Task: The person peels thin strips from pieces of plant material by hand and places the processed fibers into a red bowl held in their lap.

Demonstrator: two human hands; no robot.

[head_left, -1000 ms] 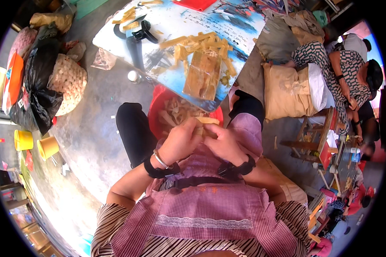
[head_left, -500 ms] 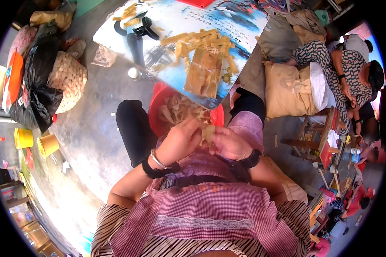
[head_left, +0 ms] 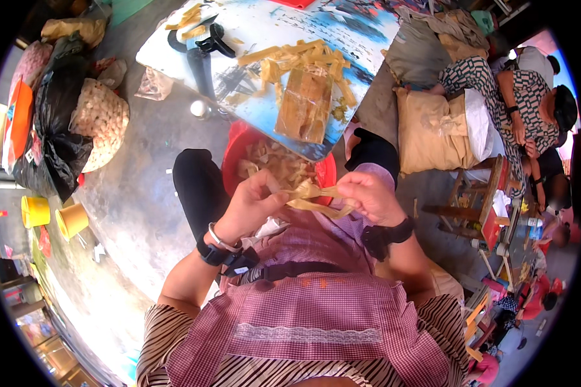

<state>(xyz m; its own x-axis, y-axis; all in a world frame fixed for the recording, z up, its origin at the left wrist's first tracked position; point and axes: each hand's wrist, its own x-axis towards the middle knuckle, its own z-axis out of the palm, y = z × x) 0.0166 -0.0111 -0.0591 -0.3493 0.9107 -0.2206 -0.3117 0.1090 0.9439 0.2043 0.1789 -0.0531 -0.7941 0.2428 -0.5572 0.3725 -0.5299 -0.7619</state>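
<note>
Between my two hands, above my lap, stretches a tan flat strip (head_left: 308,191) with a knot or folded lump in its middle. My left hand (head_left: 257,198) pinches one end of it; my right hand (head_left: 369,196) grips the other, and a loose length sags below. Just beyond my hands sits a red basin (head_left: 237,143), holding many pale, crumpled folded pieces. On the table (head_left: 239,80) past the basin lie a heap of similar tan strips (head_left: 303,55) and a flat tan bundle in clear wrap (head_left: 305,106).
A black clamp-like holder (head_left: 215,42) stands on the table's left part. Bulging sacks (head_left: 432,132) and a wooden stool (head_left: 490,206) are at right, with a seated person (head_left: 529,109) beyond. Black bags (head_left: 55,129) and yellow buckets (head_left: 71,220) stand on the left floor.
My hands have moved apart, the right one outward to the right. The strip, bunched between my fingers before, is now drawn out between them.
</note>
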